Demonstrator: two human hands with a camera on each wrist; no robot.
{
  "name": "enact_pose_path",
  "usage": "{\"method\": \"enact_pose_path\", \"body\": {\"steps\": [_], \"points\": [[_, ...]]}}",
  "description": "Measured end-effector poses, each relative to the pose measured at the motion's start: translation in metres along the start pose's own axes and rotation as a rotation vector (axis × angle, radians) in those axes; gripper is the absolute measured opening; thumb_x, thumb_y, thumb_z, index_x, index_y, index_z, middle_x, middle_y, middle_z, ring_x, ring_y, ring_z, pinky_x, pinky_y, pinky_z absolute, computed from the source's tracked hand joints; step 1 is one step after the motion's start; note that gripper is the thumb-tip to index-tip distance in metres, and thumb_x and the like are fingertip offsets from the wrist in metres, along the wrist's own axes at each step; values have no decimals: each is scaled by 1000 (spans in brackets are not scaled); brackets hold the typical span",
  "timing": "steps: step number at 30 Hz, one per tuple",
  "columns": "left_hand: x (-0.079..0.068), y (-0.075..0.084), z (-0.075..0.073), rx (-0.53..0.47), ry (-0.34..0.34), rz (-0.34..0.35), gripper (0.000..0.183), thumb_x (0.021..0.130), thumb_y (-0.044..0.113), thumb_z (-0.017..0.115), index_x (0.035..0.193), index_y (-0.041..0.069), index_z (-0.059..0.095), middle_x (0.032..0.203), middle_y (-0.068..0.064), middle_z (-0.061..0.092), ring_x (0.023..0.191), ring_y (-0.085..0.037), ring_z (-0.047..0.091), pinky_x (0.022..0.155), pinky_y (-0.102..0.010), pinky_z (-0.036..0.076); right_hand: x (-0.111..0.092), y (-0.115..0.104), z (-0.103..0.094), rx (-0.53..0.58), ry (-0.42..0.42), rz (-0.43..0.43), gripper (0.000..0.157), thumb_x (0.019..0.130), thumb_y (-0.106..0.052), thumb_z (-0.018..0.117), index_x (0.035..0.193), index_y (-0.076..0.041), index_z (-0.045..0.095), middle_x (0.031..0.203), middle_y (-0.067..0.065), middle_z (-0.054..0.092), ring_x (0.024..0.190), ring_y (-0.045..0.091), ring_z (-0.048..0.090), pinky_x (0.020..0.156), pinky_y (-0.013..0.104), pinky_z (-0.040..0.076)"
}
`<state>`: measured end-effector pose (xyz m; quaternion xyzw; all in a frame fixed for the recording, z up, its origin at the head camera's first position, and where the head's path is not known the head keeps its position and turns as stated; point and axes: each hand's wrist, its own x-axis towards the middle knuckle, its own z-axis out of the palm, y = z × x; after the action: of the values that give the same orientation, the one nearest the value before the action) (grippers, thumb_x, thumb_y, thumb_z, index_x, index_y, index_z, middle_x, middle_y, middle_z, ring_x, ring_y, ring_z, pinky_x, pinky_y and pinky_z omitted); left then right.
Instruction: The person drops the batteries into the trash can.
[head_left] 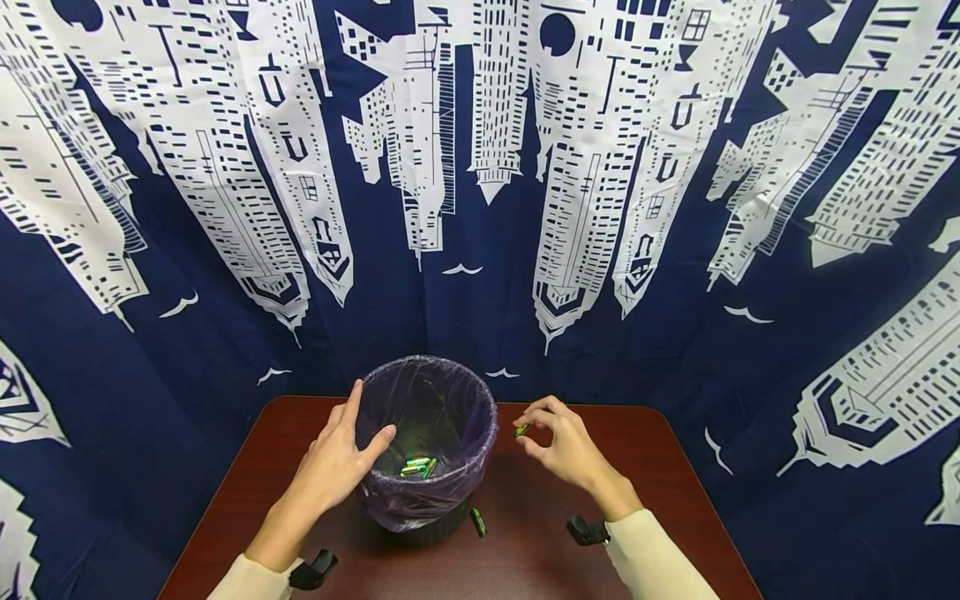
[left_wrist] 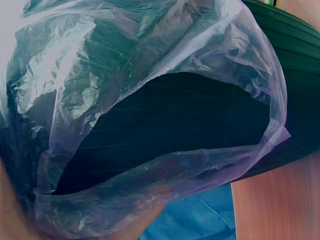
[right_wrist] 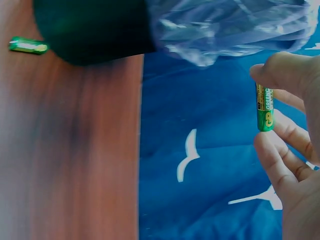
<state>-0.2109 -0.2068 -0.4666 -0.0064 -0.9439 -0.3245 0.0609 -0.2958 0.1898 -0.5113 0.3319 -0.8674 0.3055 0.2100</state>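
Note:
My right hand (head_left: 562,446) pinches a green battery (right_wrist: 265,107) by its ends between thumb and fingertips, just right of the bin in the head view. Lettering shows along the battery's side. At the bin's left rim is my left hand (head_left: 330,462), its index finger straight along the edge and its thumb reaching over the opening. The round dark trash bin (head_left: 427,533) stands upright, lined with a translucent purple bag (left_wrist: 210,170) folded over the rim. Inside it, several green batteries (head_left: 418,467) lie at the bottom. Another green battery (head_left: 478,522) lies beside the bin's base.
The bin stands on a reddish-brown wooden table (head_left: 540,542). Close behind the table's far edge hangs a dark blue curtain (head_left: 465,317) printed with white buildings and birds. Each wrist wears a black camera mount (head_left: 587,531).

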Motion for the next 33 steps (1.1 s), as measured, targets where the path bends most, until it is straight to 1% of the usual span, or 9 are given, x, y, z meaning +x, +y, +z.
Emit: {"method": "enact_pose_path", "body": {"steps": [7,10,15,19,24,28,31,33], "points": [[0,-1,-1,-7,9,2,108,112,66,66,189,14,10,181,-32,41,151,-61,63,120,-81,53,29,-13,-19,-9,27,-30,20,93,-7,98,112,-9,90,121,9,77,110,27,78,94,42,70],[0,-1,-2,-4,10,1,108,112,66,66,189,15,10,181,-32,41,151,-61,63,120,-81,53,42,-18,-26,-3,29,-35,20,95,-8,96,114,-10,90,124,9,76,113,28,78,96,44,70],[0,0,-1,-4,-1,2,108,112,67,65,189,14,9,182,-33,40,151,-61,63,120,-82,53,62,-30,-34,7,45,-56,21,96,-9,96,115,-10,90,126,10,76,114,28,79,99,44,70],[0,0,0,-6,-7,1,109,112,67,64,189,15,9,182,-33,40,152,-61,63,121,-82,52,81,-42,-38,26,67,-95,21,95,-9,97,115,-10,91,125,10,76,114,27,79,98,42,69],[0,1,0,-4,-8,2,108,112,66,65,189,14,9,182,-33,40,152,-61,62,122,-82,51,101,-58,-39,37,57,-134,20,96,-10,96,116,-12,91,126,9,77,115,25,78,98,40,68],[0,1,0,-2,-8,1,108,112,66,65,189,14,9,182,-33,40,153,-62,62,122,-82,51,117,-70,-35,52,48,-172,21,96,-9,95,116,-11,90,125,10,77,117,28,77,97,43,66],[1,0,0,0,-11,-1,108,112,66,64,189,14,10,182,-33,40,152,-62,62,122,-82,50,129,-81,-31,61,38,-200,20,96,-9,95,115,-10,90,124,11,77,119,30,77,99,47,65],[1,0,0,1,-15,-4,108,112,66,64,189,14,9,182,-34,39,152,-62,62,122,-82,50,136,-88,-27,62,17,-207,20,96,-10,95,116,-10,90,124,11,76,119,30,76,102,47,65]]}}
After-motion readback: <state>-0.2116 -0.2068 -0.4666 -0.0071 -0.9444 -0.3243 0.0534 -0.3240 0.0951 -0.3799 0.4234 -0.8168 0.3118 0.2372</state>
